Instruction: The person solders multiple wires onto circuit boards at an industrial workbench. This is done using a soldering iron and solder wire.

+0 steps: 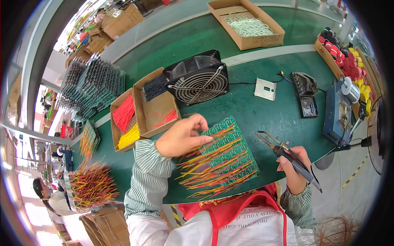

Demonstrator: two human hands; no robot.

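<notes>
A green circuit board (234, 141) lies on the bench in front of me. Rows of red and yellow wires (213, 164) are attached to it, their loose ends fanning out to the left. At the board's upper left edge, my left hand (184, 137) is closed with curled fingers beside the uppermost wires. What its fingertips hold, if anything, is hidden. My right hand (295, 164) grips a soldering iron (301, 169) with a thin feed tube along it. The iron's tip points up and left, just right of the board and apart from it.
Cardboard boxes hold red wires (123, 111), yellow wires (129, 136) and black wires (154, 88). Behind them stands a black fan (199, 80). A blue soldering unit (337, 112) with a solder spool (350, 90) stands right. Wired boards (92, 184) and stacked boards (90, 86) stand left.
</notes>
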